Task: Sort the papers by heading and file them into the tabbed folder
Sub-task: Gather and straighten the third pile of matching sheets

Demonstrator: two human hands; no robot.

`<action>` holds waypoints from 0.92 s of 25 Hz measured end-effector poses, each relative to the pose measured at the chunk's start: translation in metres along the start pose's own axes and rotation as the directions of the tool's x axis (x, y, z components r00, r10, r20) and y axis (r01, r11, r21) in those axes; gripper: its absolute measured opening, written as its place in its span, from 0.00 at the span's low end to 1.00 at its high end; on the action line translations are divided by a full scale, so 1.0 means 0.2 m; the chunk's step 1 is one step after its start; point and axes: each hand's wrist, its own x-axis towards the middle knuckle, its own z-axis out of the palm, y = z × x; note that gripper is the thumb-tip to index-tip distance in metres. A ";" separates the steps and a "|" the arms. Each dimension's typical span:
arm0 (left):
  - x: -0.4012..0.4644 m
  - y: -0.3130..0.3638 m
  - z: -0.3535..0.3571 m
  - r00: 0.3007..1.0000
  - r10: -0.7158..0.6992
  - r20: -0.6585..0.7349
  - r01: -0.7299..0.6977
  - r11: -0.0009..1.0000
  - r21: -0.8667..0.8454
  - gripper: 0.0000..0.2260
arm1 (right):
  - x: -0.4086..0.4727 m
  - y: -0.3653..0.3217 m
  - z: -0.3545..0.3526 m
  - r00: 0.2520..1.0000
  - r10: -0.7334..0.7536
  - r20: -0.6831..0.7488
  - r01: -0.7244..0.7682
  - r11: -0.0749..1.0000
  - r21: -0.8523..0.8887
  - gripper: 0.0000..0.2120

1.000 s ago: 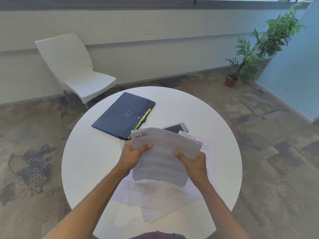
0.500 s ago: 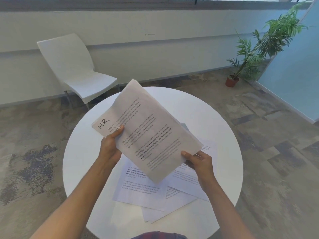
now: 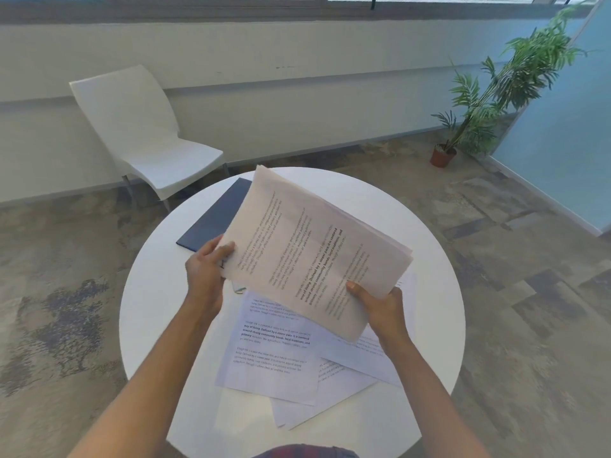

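Here both hands, left hand [image 3: 205, 276] and right hand [image 3: 380, 304], grip thin, limp sheets [image 3: 310, 252].

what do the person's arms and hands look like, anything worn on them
Both forearms are bare up to the frame's lower edge, with no sleeves showing. The left hand and right hand wear no gloves; no rings, watch or bracelet are visible.

loose papers [image 3: 274, 352] on table [image 3: 158, 312], folder [image 3: 215, 219] behind them, chair [image 3: 145, 133] beyond.
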 end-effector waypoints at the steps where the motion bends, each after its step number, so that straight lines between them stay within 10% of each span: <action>1: 0.02 0.01 -0.02 0.999 0.028 0.019 -0.030 0.992 0.123 0.09 | 0.01 0.00 -0.03 1.000 -0.018 0.003 0.018 1.000 -0.024 0.09; 7: 0.06 -0.01 -0.09 0.934 -0.099 0.344 -0.063 0.901 0.430 0.16 | 0.02 0.03 -0.07 0.995 -0.093 0.027 0.095 0.991 -0.098 0.09; 23: -0.05 -0.32 -0.10 0.985 -0.113 0.133 0.046 0.901 0.430 0.09 | -0.02 0.22 -0.07 0.996 -0.070 -0.053 0.058 0.977 -0.204 0.04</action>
